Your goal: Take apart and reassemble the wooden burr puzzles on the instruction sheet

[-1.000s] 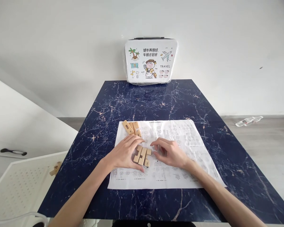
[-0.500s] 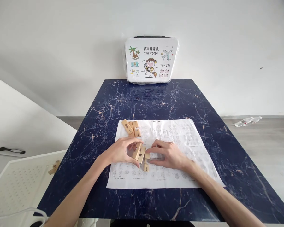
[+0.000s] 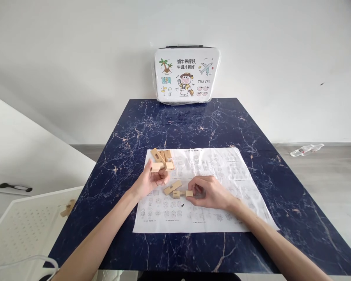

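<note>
My left hand (image 3: 146,182) is closed, holding a notched wooden puzzle piece (image 3: 157,167) level between thumb and fingers, raised over the left of a printed paper sheet (image 3: 231,210). My right hand (image 3: 210,192) pinches the right end of a second notched wooden piece (image 3: 176,194) near the sheet's middle. A third notched piece (image 3: 177,184) lies slanted just behind that one. Past my left hand, several more wooden pieces (image 3: 157,155) lie at the sheet's back left corner, partly hidden by the held piece.
A white case (image 3: 190,88) with cartoon prints stands against the wall at the back of the dark blue marbled table (image 3: 181,134). To the left is a white perforated surface (image 3: 23,218) with a small wooden item (image 3: 67,208). A clear plastic bottle (image 3: 306,150) lies on the floor at right.
My left hand has lifted a notched piece away from the group, up and to the left. The right-hand piece has turned from roughly upright in view to sideways.
</note>
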Demonstrator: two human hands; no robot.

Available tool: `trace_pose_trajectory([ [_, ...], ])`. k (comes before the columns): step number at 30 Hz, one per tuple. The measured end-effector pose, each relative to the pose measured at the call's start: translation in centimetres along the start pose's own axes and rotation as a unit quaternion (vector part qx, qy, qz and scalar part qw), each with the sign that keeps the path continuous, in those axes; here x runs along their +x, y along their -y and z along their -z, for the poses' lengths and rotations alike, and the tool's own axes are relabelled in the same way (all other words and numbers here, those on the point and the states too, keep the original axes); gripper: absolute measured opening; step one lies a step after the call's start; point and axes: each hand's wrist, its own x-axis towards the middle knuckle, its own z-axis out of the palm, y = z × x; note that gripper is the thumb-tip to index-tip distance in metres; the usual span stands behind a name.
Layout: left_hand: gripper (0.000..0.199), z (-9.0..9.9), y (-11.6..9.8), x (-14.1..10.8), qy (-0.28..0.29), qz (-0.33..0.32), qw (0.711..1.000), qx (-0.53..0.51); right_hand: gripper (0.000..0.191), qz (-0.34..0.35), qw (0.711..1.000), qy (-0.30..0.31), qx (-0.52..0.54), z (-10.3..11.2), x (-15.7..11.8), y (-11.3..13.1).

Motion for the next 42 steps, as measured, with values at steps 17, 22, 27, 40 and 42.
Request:
trace_pose_trajectory([
  [17, 0.047, -0.3, -0.1, 0.3, -0.025, 0.058, 0.997, -0.041, 0.033, -0.14, 0.96, 0.0, 0.242, 1.3, 0.2, 0.2],
  [22, 0.042, -0.9, 0.1, 0.0, -0.019, 0.07, 0.997, -0.013, 0.032, -0.144, 0.951, -0.024, 0.273, 1.5, 0.3, 0.1],
  [27, 0.041, -1.2, 0.8, 0.2, -0.028, 0.075, 0.997, -0.015, 0.036, -0.143, 0.945, -0.04, 0.293, 1.3, 0.1, -0.4],
  [40, 0.053, -4.1, 0.6, -0.9, -0.001, 0.021, 0.992, 0.126, 0.028, -0.067, 0.86, 0.098, 0.497, -1.5, 0.7, 1.4],
  [42, 0.055, -4.1, 0.9, -0.9, 0.025, 0.013, 0.992, 0.125, 0.026, -0.065, 0.865, 0.098, 0.488, -1.5, 0.7, 1.5],
])
